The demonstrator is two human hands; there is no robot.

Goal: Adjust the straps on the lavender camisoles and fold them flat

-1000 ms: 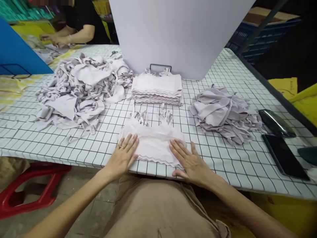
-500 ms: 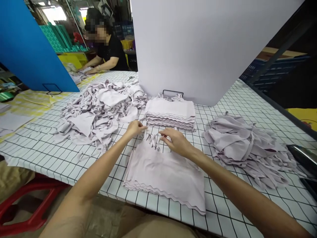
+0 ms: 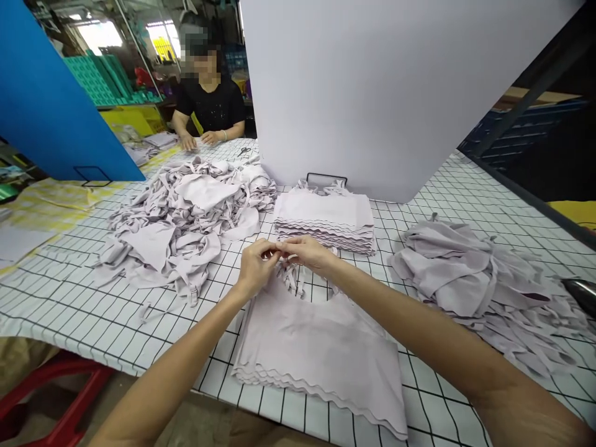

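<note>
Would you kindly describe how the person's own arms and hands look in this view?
The left forearm and right forearm are slender, tapering toward the wrists, with no sleeves in view. The left hand and right hand are ungloved, and no watch or bracelet shows on either wrist. Rings cannot be judged, as both hands are partly hidden.

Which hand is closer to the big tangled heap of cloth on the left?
Left. The left hand is just right of the heap of cloth; the right hand is farther off, on the left hand's other side.
</note>
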